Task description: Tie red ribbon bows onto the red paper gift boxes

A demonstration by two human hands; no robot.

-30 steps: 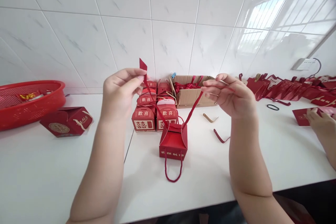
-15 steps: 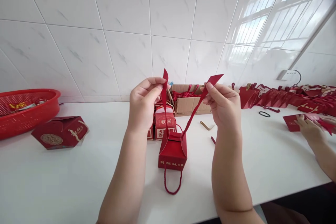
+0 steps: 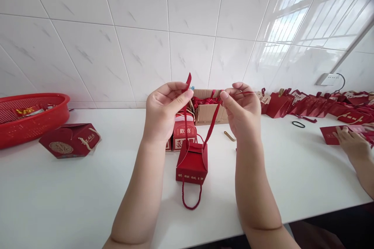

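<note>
Above the red box point(image 3: 192, 163), both hands point(image 3: 163, 111) raised, pinching ribbon point(image 3: 210, 125) ends.

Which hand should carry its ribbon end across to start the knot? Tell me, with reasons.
Right hand, probably. Its side of the ribbon slants up from the small red box, with a free tail past the fingers. The left hand pinches its side nearly upright above the box, a steady anchor.
</note>
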